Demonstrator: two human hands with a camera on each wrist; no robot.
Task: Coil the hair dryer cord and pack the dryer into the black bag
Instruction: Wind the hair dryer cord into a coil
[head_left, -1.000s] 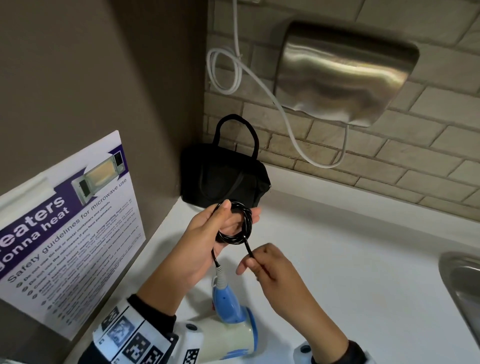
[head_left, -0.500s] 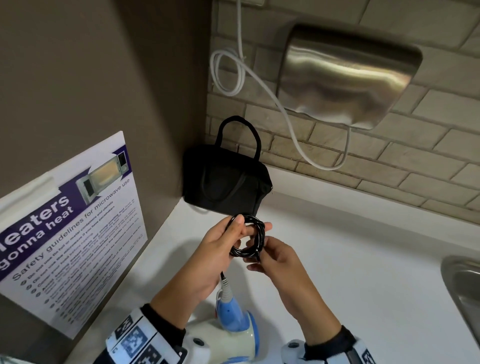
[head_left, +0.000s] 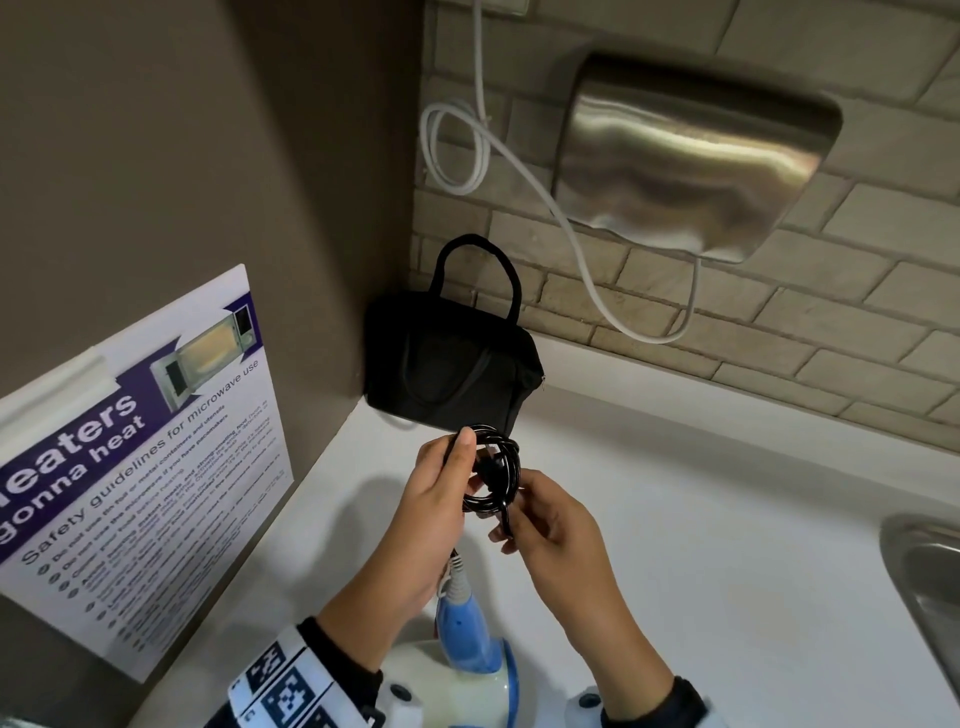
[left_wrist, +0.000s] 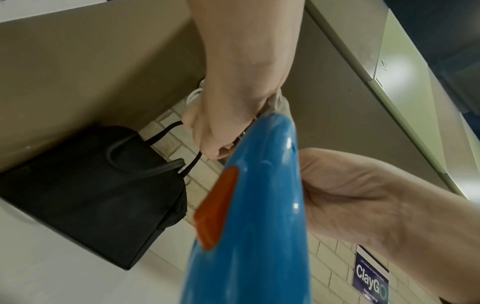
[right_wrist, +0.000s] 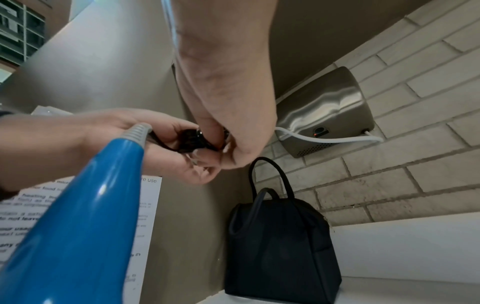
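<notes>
The black cord (head_left: 493, 475) is wound into a small coil held above the white counter (head_left: 727, 519). My left hand (head_left: 441, 488) grips the coil's left side, thumb on top. My right hand (head_left: 540, 519) pinches the cord's loose end at the coil's lower right. Below the hands hangs the hair dryer, its blue handle (head_left: 460, 629) (left_wrist: 249, 216) (right_wrist: 78, 226) with a grey strain relief, its cream body (head_left: 447, 691) near my wrists. The black bag (head_left: 447, 364) (left_wrist: 85, 189) (right_wrist: 280, 246) stands upright in the counter's back corner, handles up, just beyond the coil.
A steel hand dryer (head_left: 691, 156) with a white cable (head_left: 519, 171) hangs on the brick wall above the bag. A microwave safety poster (head_left: 135, 467) is fixed to the brown wall on the left. A metal sink (head_left: 930, 587) sits at the right edge.
My right hand has come up from below the coil and closed in on its lower right. Both hands and the coil rose slightly toward the bag.
</notes>
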